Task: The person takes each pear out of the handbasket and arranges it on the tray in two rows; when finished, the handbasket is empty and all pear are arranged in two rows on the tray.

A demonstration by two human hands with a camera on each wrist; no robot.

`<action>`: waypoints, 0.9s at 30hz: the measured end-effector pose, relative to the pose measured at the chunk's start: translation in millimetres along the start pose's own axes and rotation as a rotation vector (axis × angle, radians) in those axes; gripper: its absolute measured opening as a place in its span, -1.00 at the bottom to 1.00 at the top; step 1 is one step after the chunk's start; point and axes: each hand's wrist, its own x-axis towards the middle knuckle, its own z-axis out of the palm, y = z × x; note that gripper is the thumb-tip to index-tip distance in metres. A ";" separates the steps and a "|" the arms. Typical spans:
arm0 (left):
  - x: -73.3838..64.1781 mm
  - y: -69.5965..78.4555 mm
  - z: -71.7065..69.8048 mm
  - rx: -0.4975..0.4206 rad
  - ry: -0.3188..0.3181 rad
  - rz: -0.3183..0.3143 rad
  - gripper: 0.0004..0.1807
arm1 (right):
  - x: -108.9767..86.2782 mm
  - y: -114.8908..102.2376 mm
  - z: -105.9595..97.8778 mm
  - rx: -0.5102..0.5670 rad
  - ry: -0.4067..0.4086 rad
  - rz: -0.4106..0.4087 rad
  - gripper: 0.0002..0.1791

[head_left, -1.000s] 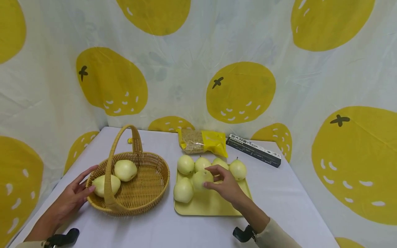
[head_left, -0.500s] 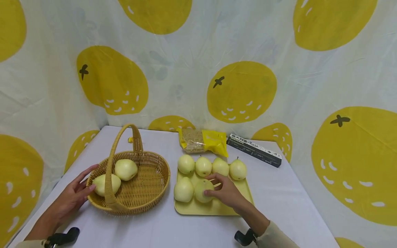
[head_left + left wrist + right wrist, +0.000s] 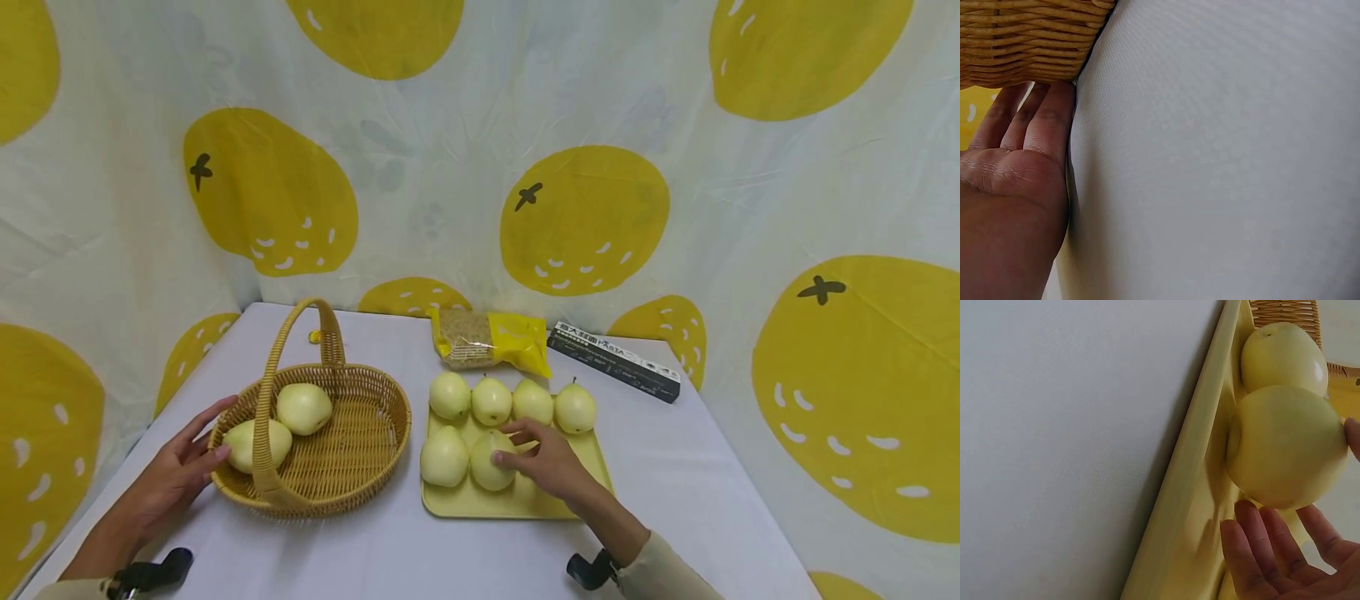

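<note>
In the head view my left hand (image 3: 176, 475) rests at the left side of the wicker basket (image 3: 345, 450), thumb at its rim. The left wrist view has straight fingers (image 3: 1050, 119) against the woven side. Two pale yellow-green pears (image 3: 303, 408) lie in the basket. My right hand (image 3: 551, 462) holds a pear (image 3: 489, 467) in the front row of the yellow tray (image 3: 543, 504), between thumb and index finger. In the right wrist view the other fingers (image 3: 1241, 556) spread below that pear. Beside it sits another pear (image 3: 444, 457); several stand in the back row.
Behind the tray lies a yellow packet (image 3: 517, 346) with a clear window. A long dark box (image 3: 615, 362) is at the back right. The basket's tall handle (image 3: 266, 400) arches over its left part. A patterned curtain (image 3: 427, 200) hangs behind the table.
The pear in my right hand has come down toward the front of the tray and now stands beside the front left pear. My left hand has stayed at the basket.
</note>
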 end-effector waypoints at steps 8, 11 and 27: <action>0.1 1.3 0.1 -0.005 0.002 0.001 -0.14 | 0.3 0.0 1.4 0.085 0.024 -0.013 -0.52; -0.1 0.9 -0.1 -0.001 0.002 0.002 -0.14 | 0.1 -0.1 3.3 0.092 0.052 -0.011 -0.59; 0.9 0.5 -0.5 -0.015 -0.002 -0.009 -0.14 | -2.2 -0.2 2.7 0.050 0.025 -0.043 -0.59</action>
